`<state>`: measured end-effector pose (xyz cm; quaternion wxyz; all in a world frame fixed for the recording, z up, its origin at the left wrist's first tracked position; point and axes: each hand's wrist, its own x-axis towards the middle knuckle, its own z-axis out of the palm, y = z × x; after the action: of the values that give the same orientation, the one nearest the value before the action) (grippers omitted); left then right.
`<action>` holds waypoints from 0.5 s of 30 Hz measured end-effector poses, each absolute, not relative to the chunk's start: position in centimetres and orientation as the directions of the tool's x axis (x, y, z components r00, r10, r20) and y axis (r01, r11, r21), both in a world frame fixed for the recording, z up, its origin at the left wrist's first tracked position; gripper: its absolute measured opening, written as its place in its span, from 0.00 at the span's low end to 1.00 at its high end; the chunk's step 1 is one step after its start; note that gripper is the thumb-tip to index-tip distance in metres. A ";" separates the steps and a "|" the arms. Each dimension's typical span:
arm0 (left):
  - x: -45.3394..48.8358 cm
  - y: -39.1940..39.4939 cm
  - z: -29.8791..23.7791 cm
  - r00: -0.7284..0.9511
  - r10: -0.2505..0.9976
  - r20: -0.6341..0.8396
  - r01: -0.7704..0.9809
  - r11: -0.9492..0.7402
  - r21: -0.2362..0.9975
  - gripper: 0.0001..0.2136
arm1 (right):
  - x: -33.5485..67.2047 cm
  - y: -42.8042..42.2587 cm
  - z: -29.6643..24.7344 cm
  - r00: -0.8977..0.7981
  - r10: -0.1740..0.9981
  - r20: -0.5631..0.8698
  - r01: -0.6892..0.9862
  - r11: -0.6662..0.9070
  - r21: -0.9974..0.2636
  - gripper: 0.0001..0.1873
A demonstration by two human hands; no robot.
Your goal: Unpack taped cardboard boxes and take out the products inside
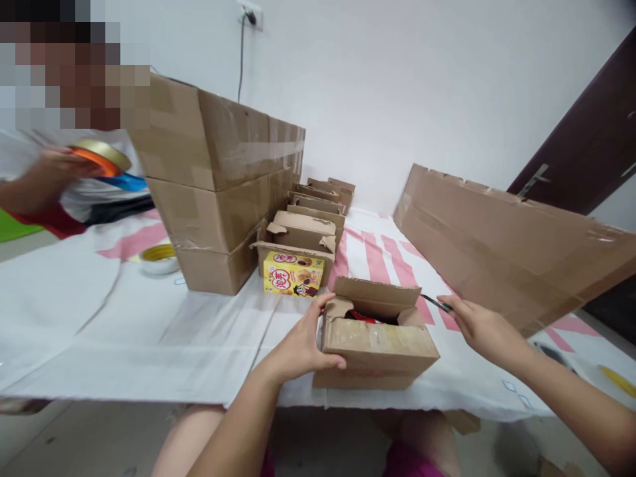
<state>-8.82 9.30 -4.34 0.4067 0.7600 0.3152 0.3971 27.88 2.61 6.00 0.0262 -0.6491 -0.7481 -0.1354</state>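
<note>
My left hand [312, 341] grips the left end of a small cardboard box [375, 358], thumb on the front and fingers at the back corner. The box's top is open, its back flap standing up, and something red [362, 317] shows inside. In my right hand [479, 324], just right of the box, is a slim dark knife [436, 303], pinched between the fingers. Its thin tip points toward the raised flap. Behind the box a yellow snack box [293, 275] leans against another open carton [301, 232].
A row of open cartons [318, 199] runs back beside tall stacked taped boxes [213, 185]. Large upright cardboard [487, 232] stands at right. Tape rolls [159, 258] lie at left on the cloth-covered table [163, 351]. Across the left, another person's hand [54, 165] holds a tape roll [102, 156].
</note>
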 end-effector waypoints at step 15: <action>-9.0 9.4 -4.0 0.549 0.781 0.298 0.293 -0.514 0.806 0.61 | 29.4 2.8 -5.5 -0.070 0.997 -0.040 0.995 0.067 -0.075 0.17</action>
<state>-9.00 9.45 -3.98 0.3618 0.8023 0.3347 0.3367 29.40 2.79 -5.55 0.0112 -0.6818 -0.7303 0.0412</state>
